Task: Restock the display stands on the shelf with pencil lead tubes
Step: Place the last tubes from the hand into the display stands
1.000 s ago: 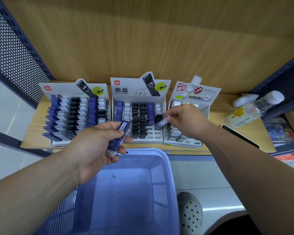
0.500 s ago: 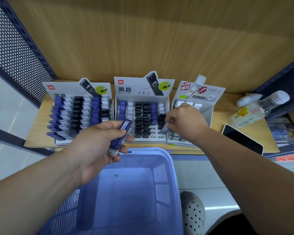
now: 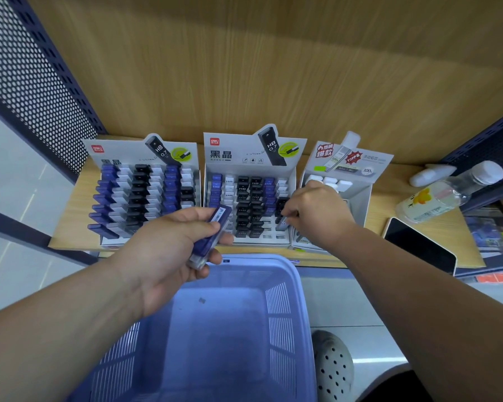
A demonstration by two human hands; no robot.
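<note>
From the head camera, looking down over a wooden shelf [image 3: 70, 207] in a stationery aisle: a person restocks pencil leads, both hands busy. The right hand [image 3: 320, 210] reaches to the middle stand [image 3: 244, 153] and pinches a single grey tube [image 3: 282, 224] between fingertips, holding it at the rightmost column near the stand's front edge, apparently on its way into a slot. The left hand [image 3: 169, 250] waits just in front of the shelf's front edge, fingers wrapped round a small bundle of blue tubes [image 3: 212, 233], barcode label facing up.

Three card stands sit in a row along the back of the shelf. The left stand [image 3: 145, 152] looks close to full, its blue, white and black caps running row after row to the front. The middle stand is well filled at the back, but open slots show along its front rows and in its right-hand columns. The right stand [image 3: 359, 198] shows only a few white caps at its back; much of it is hidden by the right hand and wrist, so its count cannot be told.

Below the shelf, a lilac plastic basket [image 3: 301, 300] appears all but emptied, with only a small scrap on its floor. By that reckoning the job is far along: what is left is the bundle in hand and the gaps at the front of the middle stand.

Toward the shelf's right end lie a clear bottle [image 3: 436, 195] and a dark phone [image 3: 418, 245]. A perforated shoe [image 3: 333, 364] shows on the floor.
</note>
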